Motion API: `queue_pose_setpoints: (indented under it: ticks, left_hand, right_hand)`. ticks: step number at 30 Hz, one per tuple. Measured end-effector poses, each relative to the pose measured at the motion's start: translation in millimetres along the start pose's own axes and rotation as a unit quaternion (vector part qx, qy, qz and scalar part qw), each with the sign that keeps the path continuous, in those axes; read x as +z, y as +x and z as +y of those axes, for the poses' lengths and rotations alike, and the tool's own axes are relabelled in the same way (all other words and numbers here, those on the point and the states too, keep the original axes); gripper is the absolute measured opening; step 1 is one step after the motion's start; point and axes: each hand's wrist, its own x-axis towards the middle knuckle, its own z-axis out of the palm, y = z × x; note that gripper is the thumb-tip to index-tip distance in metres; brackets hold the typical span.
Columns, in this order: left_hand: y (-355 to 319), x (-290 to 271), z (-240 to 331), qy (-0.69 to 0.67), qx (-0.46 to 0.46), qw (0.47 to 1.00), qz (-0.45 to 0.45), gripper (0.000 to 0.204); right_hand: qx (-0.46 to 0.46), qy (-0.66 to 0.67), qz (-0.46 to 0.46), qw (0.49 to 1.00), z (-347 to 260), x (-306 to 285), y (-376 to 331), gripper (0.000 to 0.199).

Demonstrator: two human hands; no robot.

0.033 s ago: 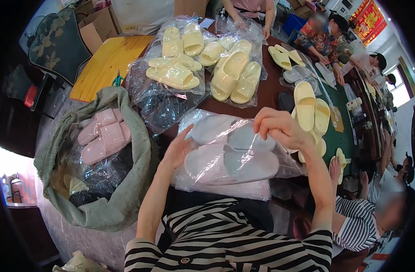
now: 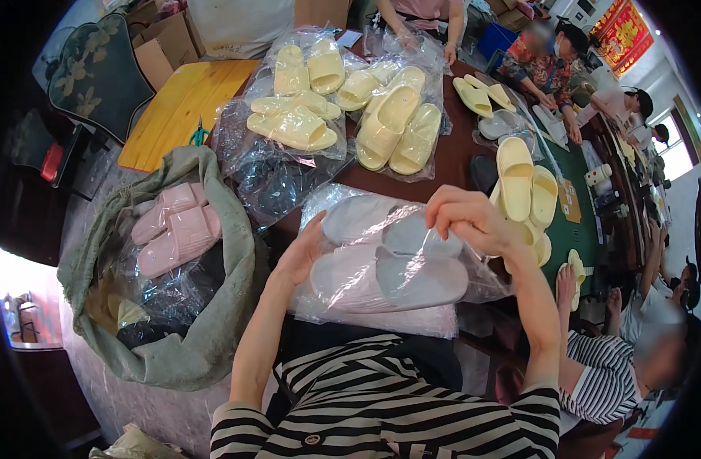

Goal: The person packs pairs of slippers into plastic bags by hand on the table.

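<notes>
A pair of pale grey slippers [image 2: 423, 281] lies inside a clear plastic bag [image 2: 350, 307] in front of me. At the bag's left end, my left hand [image 2: 303, 251] holds its edge, the thumb on top and the other fingers partly hidden. My right hand [image 2: 467, 220] pinches the film above the right end of the slippers, fingers curled. Under the bag, a stack of flat clear bags [image 2: 435, 320] rests near my lap. Beyond it, several yellow slippers [image 2: 396, 115] in clear bags lie on the brown table [image 2: 454, 164].
An open grey-green sack [image 2: 239, 306] with bagged pink slippers [image 2: 178, 237] stands at my left. Teal-handled scissors [image 2: 200, 136] lie on a yellow wooden board [image 2: 167, 122]. Unbagged yellow slippers [image 2: 515, 176] are stacked to the right, by a green table surface [image 2: 588, 229]. Other people sit along that side.
My right hand has shifted very slightly left, and the film beneath it has moved a little. The slippers have slid slightly left; my left hand stays nearly still.
</notes>
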Motion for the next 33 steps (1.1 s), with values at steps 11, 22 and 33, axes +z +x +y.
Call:
queue_pose_setpoints:
  ticks: [11, 22, 33]
  left_hand:
    - [25.3, -23.3, 4.0, 0.332, 0.043, 0.939, 0.076, 0.081]
    - [44.3, -50.9, -19.3, 0.515, 0.12, 0.843, 0.103, 0.069]
    - [43.8, -49.6, -35.9, 0.603, 0.255, 0.747, 0.119, 0.062]
  right_hand:
    - [0.04, 0.099, 0.161, 0.981, 42.0, 54.8, -48.2, 0.024]
    - [0.378, 0.084, 0.317, 0.866, 184.6, 109.4, -157.5, 0.019]
    - [0.42, 0.193, 0.221, 0.859, 193.9, 140.2, -111.4, 0.078]
